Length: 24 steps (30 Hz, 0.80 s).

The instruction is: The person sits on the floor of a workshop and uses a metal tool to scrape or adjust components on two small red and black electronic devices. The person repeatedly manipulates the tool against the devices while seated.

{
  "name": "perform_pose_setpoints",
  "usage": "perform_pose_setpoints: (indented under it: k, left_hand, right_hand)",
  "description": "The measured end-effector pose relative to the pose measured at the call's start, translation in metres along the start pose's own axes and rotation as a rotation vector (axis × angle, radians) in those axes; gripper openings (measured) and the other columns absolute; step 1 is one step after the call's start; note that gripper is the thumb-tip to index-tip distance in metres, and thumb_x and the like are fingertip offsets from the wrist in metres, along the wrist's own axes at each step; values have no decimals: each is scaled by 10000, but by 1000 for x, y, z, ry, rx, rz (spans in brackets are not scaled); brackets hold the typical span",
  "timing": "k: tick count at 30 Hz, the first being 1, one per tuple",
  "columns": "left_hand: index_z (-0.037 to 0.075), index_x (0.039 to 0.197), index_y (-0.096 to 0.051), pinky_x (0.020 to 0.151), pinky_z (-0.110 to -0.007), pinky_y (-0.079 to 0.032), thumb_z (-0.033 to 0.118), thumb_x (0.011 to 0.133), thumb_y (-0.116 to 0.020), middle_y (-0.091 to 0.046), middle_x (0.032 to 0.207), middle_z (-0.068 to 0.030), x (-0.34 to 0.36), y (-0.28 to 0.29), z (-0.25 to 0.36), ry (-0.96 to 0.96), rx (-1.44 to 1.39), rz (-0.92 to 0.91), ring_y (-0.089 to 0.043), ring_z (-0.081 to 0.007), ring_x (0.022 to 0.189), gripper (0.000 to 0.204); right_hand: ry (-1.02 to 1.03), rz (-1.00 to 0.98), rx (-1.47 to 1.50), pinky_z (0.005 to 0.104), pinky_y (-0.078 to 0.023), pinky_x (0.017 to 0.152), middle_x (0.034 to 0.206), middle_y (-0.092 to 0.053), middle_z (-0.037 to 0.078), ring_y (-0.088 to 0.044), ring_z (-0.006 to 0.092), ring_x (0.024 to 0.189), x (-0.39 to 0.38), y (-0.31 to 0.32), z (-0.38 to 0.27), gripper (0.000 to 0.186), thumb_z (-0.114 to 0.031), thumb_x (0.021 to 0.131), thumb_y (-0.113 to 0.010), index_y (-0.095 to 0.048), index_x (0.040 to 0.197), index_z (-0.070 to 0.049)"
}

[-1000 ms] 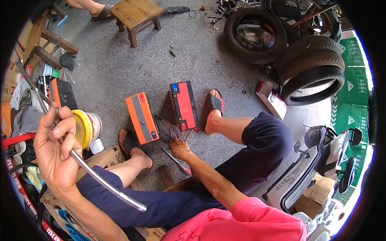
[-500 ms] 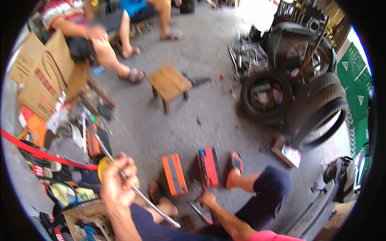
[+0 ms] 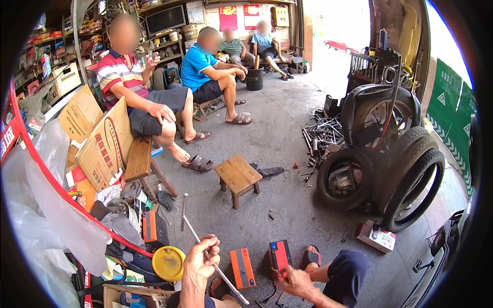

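Observation:
My left hand [image 3: 201,259], low in the centre of the head view, has its fingers closed around a long, shiny metal T-handle tool [image 3: 192,229] slanting up to the left. My right hand [image 3: 294,281] is curled at the lower front edge of a red-and-black battery [image 3: 282,254]; what its fingers hold, if anything, is too small to make out. Reddish wires [image 3: 268,299] hang below that hand. An orange-and-grey battery [image 3: 239,262] lies on the floor to the left of the red one, between my sandalled feet [image 3: 311,255].
Seated people [image 3: 205,77] line the left and back, one near a wooden bench [image 3: 137,164]. A low stool [image 3: 237,174] stands ahead. Tyres [image 3: 413,179], scattered metal tools [image 3: 321,138] and a small box [image 3: 375,236] lie right; a yellow-lidded bucket [image 3: 168,263] and clutter are left.
My view has lifted to show the seated people and back of the room. My left hand still grips the metal tool; my right hand has risen slightly toward the red battery's front.

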State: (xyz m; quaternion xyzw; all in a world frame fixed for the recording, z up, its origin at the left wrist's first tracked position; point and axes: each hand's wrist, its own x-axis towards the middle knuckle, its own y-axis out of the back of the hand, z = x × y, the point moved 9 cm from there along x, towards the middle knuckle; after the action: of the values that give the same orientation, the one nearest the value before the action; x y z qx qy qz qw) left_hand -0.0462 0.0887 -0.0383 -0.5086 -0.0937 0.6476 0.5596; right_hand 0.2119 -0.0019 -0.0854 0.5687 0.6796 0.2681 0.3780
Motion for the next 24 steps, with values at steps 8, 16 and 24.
perform_pose_setpoints:
  k: [8,16,24]
  left_hand:
    - [72,945,-673,371,-187,-322,3,848,-676,-685,855,-84,-3,-8,-24,30,210,-96,-648,-133,705,119]
    - [30,961,-678,410,-186,-305,-1,845,-684,-688,931,-89,-7,-14,-31,-11,246,-66,-662,-175,909,121]
    - [4,940,-670,374,-185,-309,-10,843,-682,-687,866,-121,1,-11,-34,19,170,-19,-678,-185,840,99]
  right_hand:
    - [373,-59,220,451,-517,681,764,-670,183,-665,362,757,46,106,-100,266,-234,932,-533,-634,1112,-67]
    - [390,-194,292,364,-525,629,680,-664,120,-679,236,628,68,115,-129,280,-226,956,-506,-623,1103,-19]
    - [278,-305,396,346,-539,664,898,-706,157,-682,210,617,80,81,-107,312,-232,949,-525,-611,1128,9]
